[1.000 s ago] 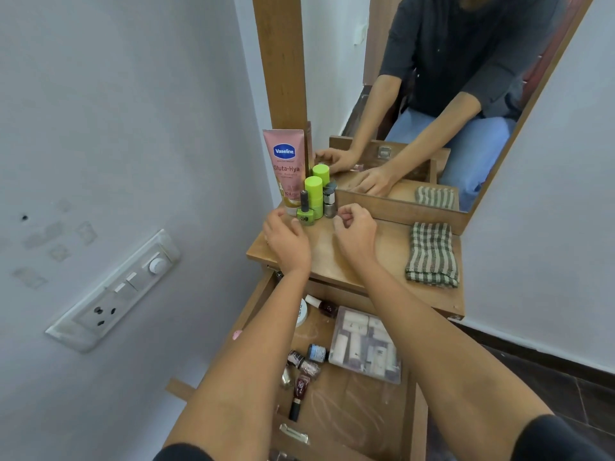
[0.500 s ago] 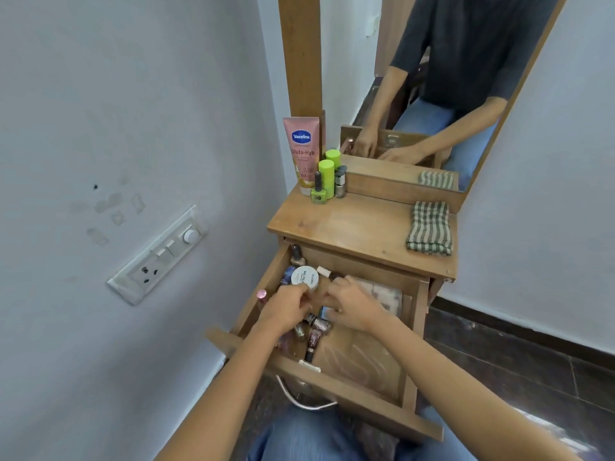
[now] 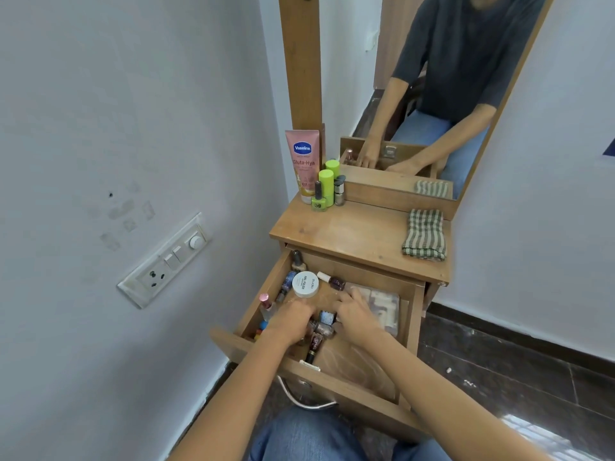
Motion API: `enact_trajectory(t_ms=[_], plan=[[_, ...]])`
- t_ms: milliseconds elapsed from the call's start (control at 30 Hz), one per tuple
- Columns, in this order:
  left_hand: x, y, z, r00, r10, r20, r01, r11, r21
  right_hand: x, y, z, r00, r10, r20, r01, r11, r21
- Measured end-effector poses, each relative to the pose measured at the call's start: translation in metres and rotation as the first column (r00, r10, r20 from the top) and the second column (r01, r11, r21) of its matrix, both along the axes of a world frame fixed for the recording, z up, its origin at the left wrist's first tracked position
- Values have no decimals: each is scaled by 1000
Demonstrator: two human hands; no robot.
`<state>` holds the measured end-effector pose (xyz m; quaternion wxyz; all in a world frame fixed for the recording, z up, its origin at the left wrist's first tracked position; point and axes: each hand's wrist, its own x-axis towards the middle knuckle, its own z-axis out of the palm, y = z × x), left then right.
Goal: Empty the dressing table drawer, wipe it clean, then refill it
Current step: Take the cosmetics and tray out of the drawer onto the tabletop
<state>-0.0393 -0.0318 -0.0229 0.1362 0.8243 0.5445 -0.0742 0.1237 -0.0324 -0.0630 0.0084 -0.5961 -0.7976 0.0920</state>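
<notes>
Your left hand (image 3: 293, 322) and right hand (image 3: 356, 316) are down in the open drawer (image 3: 332, 384), with emptying under way.
They sit close together over the small nail polish bottles (image 3: 321, 331) toward the drawer's left side. The fingers curl down, but you cannot tell whether either has closed on a bottle. A white jar (image 3: 305, 284) lies just beyond them. A lotion tube (image 3: 304, 161) stands far left on the surface (image 3: 349, 234), and the folded cloth (image 3: 424, 234) lies at its right. Next, pinch one bottle and lift it clear.

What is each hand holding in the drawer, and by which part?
It cannot be told: left hand and right hand both cover small bottles in the drawer, and any grip is hidden.
</notes>
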Motion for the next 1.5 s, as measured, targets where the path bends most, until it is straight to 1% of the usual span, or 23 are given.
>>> enact_trajectory(t_ms=[100, 167, 200, 267, 333, 367, 433, 533, 567, 633, 700, 733, 800, 867, 933, 1033, 1167, 1233, 1300, 1433, 1500], plan=[[-3, -2, 6, 999, 15, 40, -15, 1000, -6, -1, -8, 0, 1000, 0, -9, 1, 999, 48], [-7, -3, 10, 999, 32, 40, -33, 999, 22, -2, -10, -1, 1000, -3, -25, 4, 999, 51], [-9, -3, 13, 997, 53, 63, -55, 998, 36, -3, -10, -2, 999, 0, -42, 2, 999, 46], [-13, -4, 18, 977, 123, 176, -134, 990, 52, -4, -11, -2, 997, 8, -73, -5, 999, 44], [-16, -7, 26, 925, 191, 328, -220, 974, 52, -4, -12, -2, 990, 9, -141, -6, 1000, 24], [-17, -8, 30, 888, 218, 406, -257, 965, 45, -5, -13, -1, 977, -3, -212, 5, 1000, 6], [-20, -9, 35, 788, 260, 557, -327, 945, 22, -7, -16, 4, 918, -43, -395, 35, 999, -28], [-21, -8, 40, 569, 338, 749, -456, 888, -54, -9, -18, 15, 783, -143, -606, 103, 990, -100], [-20, -8, 43, 492, 361, 792, -497, 864, -85, -8, -18, 21, 736, -181, -652, 131, 983, -124], [-18, -6, 50, 357, 388, 850, -556, 819, -140, -4, -16, 35, 660, -218, -719, 195, 974, -116], [-14, -2, 58, 261, 366, 893, -579, 799, -158, 2, -10, 54, 607, -207, -767, 257, 965, -57], [-12, 1, 62, 236, 339, 911, -583, 799, -147, 5, -5, 65, 594, -191, -782, 277, 961, -24], [-4, 9, 69, 218, 286, 933, -587, 802, -109, 10, 6, 90, 589, -167, -791, 303, 953, 25], [5, 19, 77, 213, 247, 945, -586, 806, -78, 16, 22, 114, 597, -193, -779, 336, 942, 24], [15, 33, 84, 219, 222, 950, -590, 806, -52, 22, 42, 134, 631, -227, -742, 370, 928, 31], [30, 60, 88, 260, 235, 937, -603, 797, -33, 27, 79, 148, 684, -253, -684, 400, 914, 62], [45, 96, 85, 320, 253, 913, -606, 795, -8, 25, 117, 140, 727, -300, -617, 387, 922, 7], [48, 110, 80, 358, 257, 898, -610, 792, 17, 22, 128, 131, 740, -299, -603, 374, 927, 0], [49, 121, 74, 376, 264, 888, -628, 777, 35, 19, 134, 121, 715, -266, -647, 369, 929, 27], [50, 135, 65, 373, 269, 888, -670, 740, 58, 13, 140, 95, 601, -197, -775, 382, 922, 62], [51, 139, 60, 394, 260, 882, -685, 722, 93, 10, 143, 84, 558, -173, -812, 404, 911, 84]])
